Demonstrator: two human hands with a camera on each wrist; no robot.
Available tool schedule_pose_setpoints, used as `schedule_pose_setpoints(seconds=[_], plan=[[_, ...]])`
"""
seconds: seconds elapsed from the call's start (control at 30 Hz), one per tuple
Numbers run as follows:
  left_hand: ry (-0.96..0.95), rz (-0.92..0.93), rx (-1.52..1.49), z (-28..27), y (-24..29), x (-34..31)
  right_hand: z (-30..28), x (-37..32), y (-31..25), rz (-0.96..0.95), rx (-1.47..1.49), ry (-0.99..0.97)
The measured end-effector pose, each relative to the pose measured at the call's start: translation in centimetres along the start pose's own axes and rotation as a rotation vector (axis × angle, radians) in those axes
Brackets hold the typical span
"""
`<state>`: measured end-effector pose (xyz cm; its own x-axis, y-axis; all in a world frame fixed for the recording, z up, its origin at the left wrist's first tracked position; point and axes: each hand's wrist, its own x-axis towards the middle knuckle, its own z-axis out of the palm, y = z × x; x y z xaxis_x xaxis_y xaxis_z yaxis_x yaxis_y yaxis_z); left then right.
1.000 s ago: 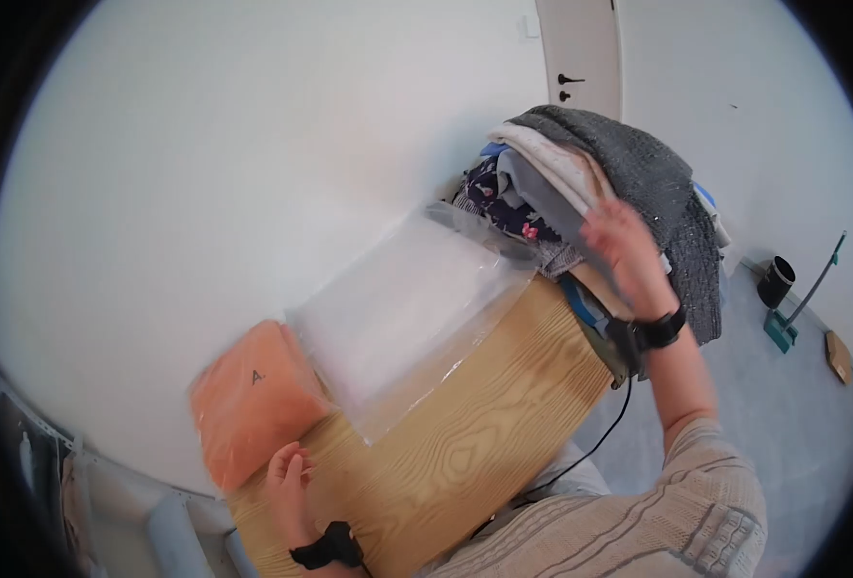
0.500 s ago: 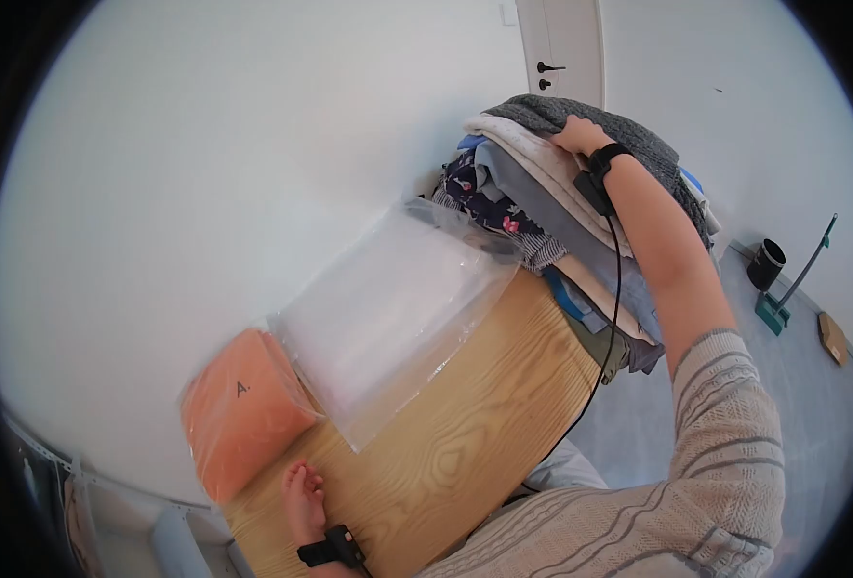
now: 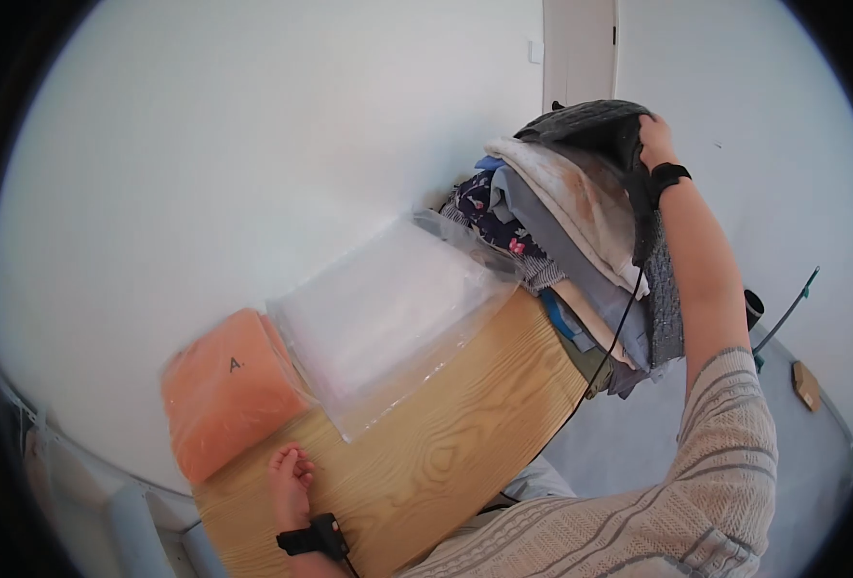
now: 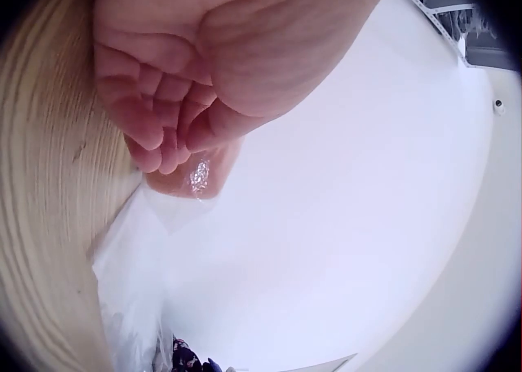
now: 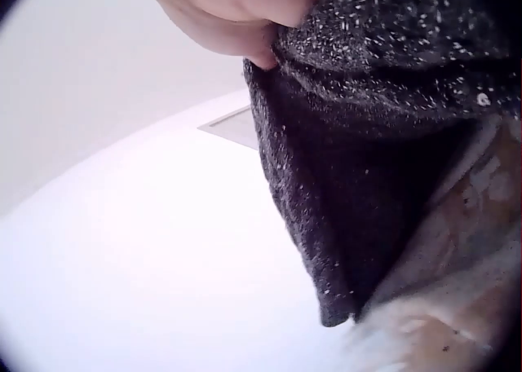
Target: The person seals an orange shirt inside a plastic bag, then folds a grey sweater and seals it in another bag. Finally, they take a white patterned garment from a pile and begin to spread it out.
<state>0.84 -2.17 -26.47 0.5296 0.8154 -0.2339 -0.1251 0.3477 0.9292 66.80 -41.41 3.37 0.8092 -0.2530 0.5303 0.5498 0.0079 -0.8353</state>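
Note:
My right hand [image 3: 657,144] pinches a dark grey speckled knit garment [image 3: 586,122] and lifts part of it off the top of a clothes pile. In the right wrist view the knit garment [image 5: 391,38] hangs in a fold below the thumb and fingers. Beneath it lies a white garment with a brownish print [image 3: 581,188]. My left hand [image 3: 292,482] is at the wooden table's near left, fingers loosely curled around nothing. Just beyond it sits an orange folded item in clear wrap [image 3: 229,395], marked "A.".
A clear plastic bag [image 3: 388,313] with whitish contents lies flat along the wall. Lower in the pile are a navy floral garment [image 3: 475,200] and several other folded clothes. A cable runs from my right wrist. A green-handled dustpan [image 3: 783,313] and a dark bin [image 3: 753,308] stand on the floor.
My right hand reached onto the pile, took hold of the grey knit garment and pulled it up and to the right, uncovering more of the white garment. The left hand stayed near the orange package.

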Motion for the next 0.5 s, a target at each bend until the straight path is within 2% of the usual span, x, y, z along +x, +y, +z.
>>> schedule_pose_setpoints(seconds=[0.03, 0.1, 0.13, 0.2, 0.27, 0.3, 0.33, 0.4, 0.47, 0.5], plan=[[-0.001, 0.001, 0.012, 0.1, 0.1, 0.0, -0.3, -0.8, -2.2, -0.010, -0.003, -0.006], [-0.001, 0.001, 0.019, 0.4, 0.4, -0.3, -0.8, -3.0, -6.7, -0.136, 0.067, 0.182], [-0.015, 0.004, 0.016, 0.5, 0.6, -0.4, -1.0, -4.0, -8.8, -0.203, 0.003, 0.243], [-0.027, 0.005, 0.007, 0.4, 0.6, -0.4, -1.7, -4.7, -11.8, -0.346, -0.057, 0.255], [-0.034, 0.011, 0.023, 0.0, 0.4, -0.1, -1.7, -5.1, -14.5, -0.393, -0.017, 0.292], [-0.034, 0.006, 0.019, 0.0, 0.3, -0.1, -2.5, -2.5, -13.9, -0.562, -0.046, 0.208], [-0.027, 0.007, 0.025, 0.2, 0.4, -0.2, -2.8, -2.9, -15.7, -0.609, -0.067, 0.204], [-0.021, 0.004, 0.024, 0.4, 0.6, -0.3, -4.2, -2.1, -18.2, -1.113, -0.952, 0.434], [-0.031, 0.025, 0.039, 0.6, 0.7, -0.6, -3.9, -4.3, -21.9, -1.239, -0.851, 0.366], [-0.032, 0.017, 0.034, 0.7, 0.7, -0.7, -4.0, -4.5, -23.5, -1.193, -0.906, 0.380]])
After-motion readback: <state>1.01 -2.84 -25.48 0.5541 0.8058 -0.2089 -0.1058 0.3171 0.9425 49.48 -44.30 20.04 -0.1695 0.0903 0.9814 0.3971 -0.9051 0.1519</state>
